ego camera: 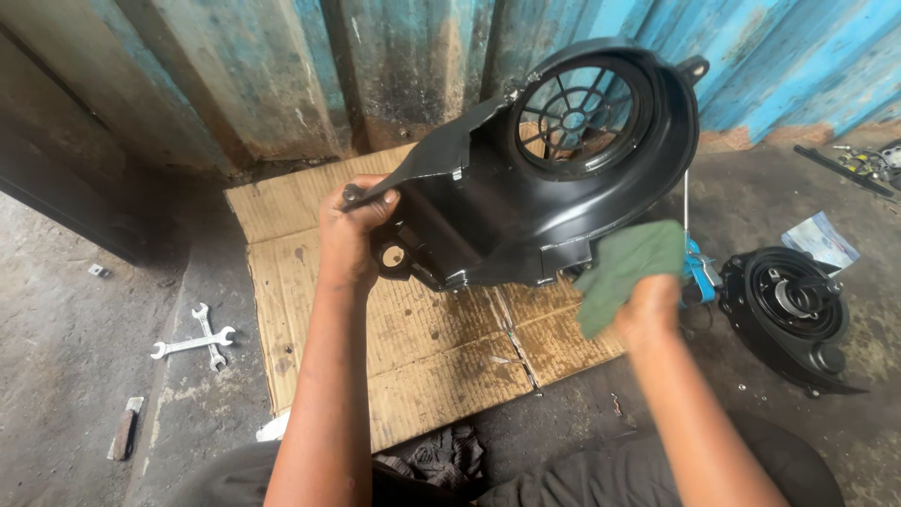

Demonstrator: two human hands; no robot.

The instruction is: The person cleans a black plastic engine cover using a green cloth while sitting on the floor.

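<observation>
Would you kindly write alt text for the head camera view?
The left hand holds up a black plastic fan cover while the right hand presses a green rag to its lower edge. Below lie flattened cardboard and two crossed wrenches.

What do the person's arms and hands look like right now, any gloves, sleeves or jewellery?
Both are bare. The left hand and right hand wear no gloves, and no rings, watch or bracelet show. Both forearms are uncovered all the way to the bottom edge of the picture, so no sleeves are visible. Dark clothing shows only lower down, over the lap.
</observation>
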